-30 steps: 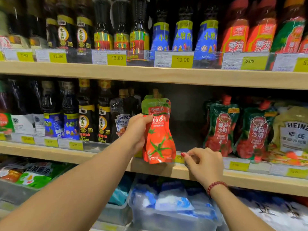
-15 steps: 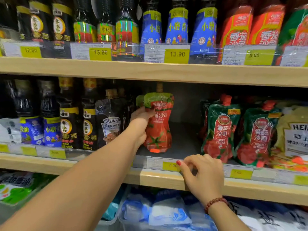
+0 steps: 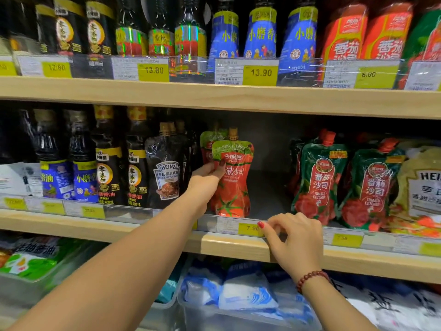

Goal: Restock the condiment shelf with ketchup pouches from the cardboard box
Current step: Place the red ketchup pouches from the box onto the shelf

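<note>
Head cam: left hand (image 3: 207, 176) pinches the red ketchup pouch (image 3: 235, 185) at its upper left edge, thumb in front, other fingers hidden behind. Pouch stands upright on the middle shelf (image 3: 236, 244), w/ a 2nd pouch (image 3: 210, 142) mostly hidden behind it. Right hand (image 3: 294, 237) rests on the shelf edge by the yellow price tag (image 3: 249, 228), fingers curled, holding nothing. Cardboard box not in view; lower shelf blurry

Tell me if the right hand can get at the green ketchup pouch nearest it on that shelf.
Probably yes. The right hand rests on the shelf edge, and the green ketchup pouch stands just up and to its right at the shelf front, nothing between them.
</note>
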